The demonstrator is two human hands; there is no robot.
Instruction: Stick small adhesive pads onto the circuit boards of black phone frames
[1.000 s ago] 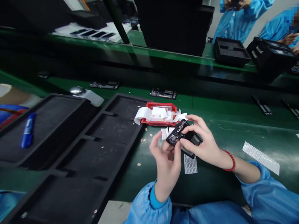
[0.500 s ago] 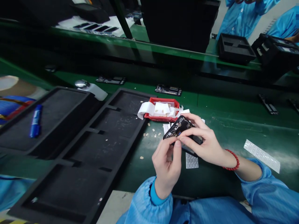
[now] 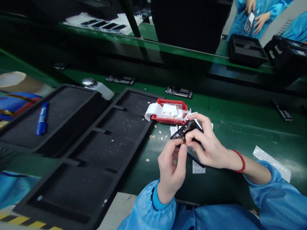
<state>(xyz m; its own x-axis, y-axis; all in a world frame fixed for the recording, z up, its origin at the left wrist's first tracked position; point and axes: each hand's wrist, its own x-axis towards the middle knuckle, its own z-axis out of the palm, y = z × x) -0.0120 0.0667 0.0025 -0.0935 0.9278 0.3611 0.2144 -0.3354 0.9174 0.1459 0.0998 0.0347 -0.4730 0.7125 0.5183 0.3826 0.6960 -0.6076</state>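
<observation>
Just above the green bench [image 3: 240,134], we hold a small black phone assembly [image 3: 184,130] between both hands, its exposed circuit side turned up and its long axis tilted up to the right. Our right hand [image 3: 208,145] wraps it from the right, thumb and forefinger pressed onto its top face, the grip closed on the assembly. Our left hand [image 3: 170,167] comes up from below, thumb and fingertips drawn together at the assembly's lower left corner; whether that grip pinches the corner itself or some small piece there, we cannot tell. A red bead bracelet [image 3: 240,160] circles the right wrist, and both arms wear blue sleeves.

Just behind the hands sits a red tray [image 3: 176,120] heaped with curled white backing strips [image 3: 153,110]. A white sticker sheet [image 3: 198,167] lies on the bench under the right hand, and another, longer sheet [image 3: 272,163] lies well apart to the right. Small tan scraps [image 3: 157,136] dot the bench beside a long black foam tray [image 3: 100,150] on our left. A second black tray further left carries a blue marker [image 3: 42,118]. Across the line, a person in a blue coat [image 3: 256,16] holds a phone [image 3: 249,21].
</observation>
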